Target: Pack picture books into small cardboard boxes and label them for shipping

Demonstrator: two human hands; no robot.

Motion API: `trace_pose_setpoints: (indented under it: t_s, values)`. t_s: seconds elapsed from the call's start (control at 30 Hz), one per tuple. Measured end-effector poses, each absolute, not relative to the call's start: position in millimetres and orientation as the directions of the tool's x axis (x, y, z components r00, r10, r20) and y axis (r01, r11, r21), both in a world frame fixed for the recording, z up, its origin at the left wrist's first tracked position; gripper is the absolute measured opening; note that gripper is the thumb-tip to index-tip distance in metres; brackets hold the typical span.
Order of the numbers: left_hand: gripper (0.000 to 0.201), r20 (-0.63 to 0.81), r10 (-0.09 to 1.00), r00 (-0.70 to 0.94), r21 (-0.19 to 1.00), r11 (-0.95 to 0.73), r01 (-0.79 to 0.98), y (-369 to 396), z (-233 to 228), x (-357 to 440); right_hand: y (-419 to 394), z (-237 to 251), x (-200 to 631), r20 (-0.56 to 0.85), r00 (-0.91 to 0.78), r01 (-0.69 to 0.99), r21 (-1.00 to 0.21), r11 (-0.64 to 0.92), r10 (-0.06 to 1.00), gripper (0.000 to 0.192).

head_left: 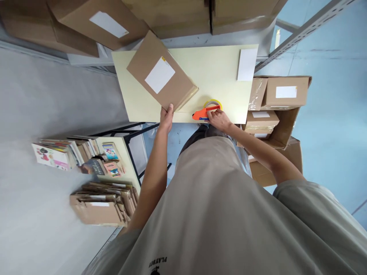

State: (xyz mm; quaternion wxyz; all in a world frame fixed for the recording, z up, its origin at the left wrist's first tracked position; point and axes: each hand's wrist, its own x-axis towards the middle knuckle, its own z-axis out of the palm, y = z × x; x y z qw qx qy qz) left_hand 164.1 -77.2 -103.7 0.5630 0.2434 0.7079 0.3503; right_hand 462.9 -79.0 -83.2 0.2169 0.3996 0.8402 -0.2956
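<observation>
My left hand (167,117) grips the near corner of a flat cardboard box (174,82), thumb on top and fingers hidden beneath. The box lies at an angle on the cream table (218,65), with a white label (159,75) on its upper face. Closed around the handle of an orange tape dispenser (202,113) is my right hand (218,119), near the table's front edge. A roll of tape (213,103) with a yellow rim shows just beyond the handle; whether it sits in the dispenser is hard to see.
A white pad of paper or labels (247,65) lies at the table's right end. Large cartons (177,17) stand along the back. Open cartons holding boxes (285,91) are on the right. Books (110,152) and folded cardboard (103,206) stand on the left beside a black metal frame (132,152).
</observation>
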Motion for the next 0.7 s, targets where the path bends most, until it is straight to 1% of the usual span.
trace_pose_setpoints:
  t_s: [0.07, 0.13, 0.27, 0.33, 0.43, 0.5, 0.6, 0.63, 0.7]
  values:
    - [0.096, -0.615, 0.75, -0.244, 0.78, 0.623, -0.052, -78, -110, 165, -76, -84, 474, -0.602, -0.586, 0.799, -0.317, 0.511, 0.543, 0.063]
    - [0.101, -0.605, 0.758, -0.242, 0.788, 0.614, -0.048, -79, -116, 163, -70, -87, 494, -0.605, -0.56, 0.817, -0.288, 0.5, 0.566, 0.065]
    - [0.102, -0.59, 0.773, -0.232, 0.801, 0.597, -0.046, -79, -121, 161, -37, -94, 544, -0.613, -0.4, 0.905, -0.148, 0.399, 0.681, 0.07]
    - [0.101, -0.586, 0.778, -0.225, 0.804, 0.592, -0.047, -78, -118, 161, -10, -96, 556, -0.577, -0.34, 0.933, -0.11, 0.342, 0.742, 0.074]
    - [0.097, -0.598, 0.772, -0.216, 0.794, 0.608, -0.024, -77, -108, 164, 34, -96, 543, -0.481, -0.374, 0.925, -0.129, 0.358, 0.793, 0.071]
    - [0.095, -0.615, 0.76, -0.213, 0.777, 0.63, 0.006, -75, -101, 165, 59, -95, 521, -0.457, -0.391, 0.918, -0.132, 0.374, 0.799, 0.064]
    - [0.092, -0.643, 0.74, -0.197, 0.747, 0.663, 0.047, -71, -90, 162, 82, -96, 490, -0.446, -0.412, 0.91, -0.154, 0.386, 0.795, 0.061]
    - [0.091, -0.652, 0.735, -0.186, 0.74, 0.671, 0.056, -68, -87, 159, 85, -97, 482, -0.451, -0.425, 0.905, -0.184, 0.384, 0.785, 0.06]
    - [0.09, -0.659, 0.736, -0.154, 0.737, 0.673, 0.065, -58, -79, 149, 84, -100, 471, -0.474, -0.476, 0.878, -0.306, 0.369, 0.74, 0.061]
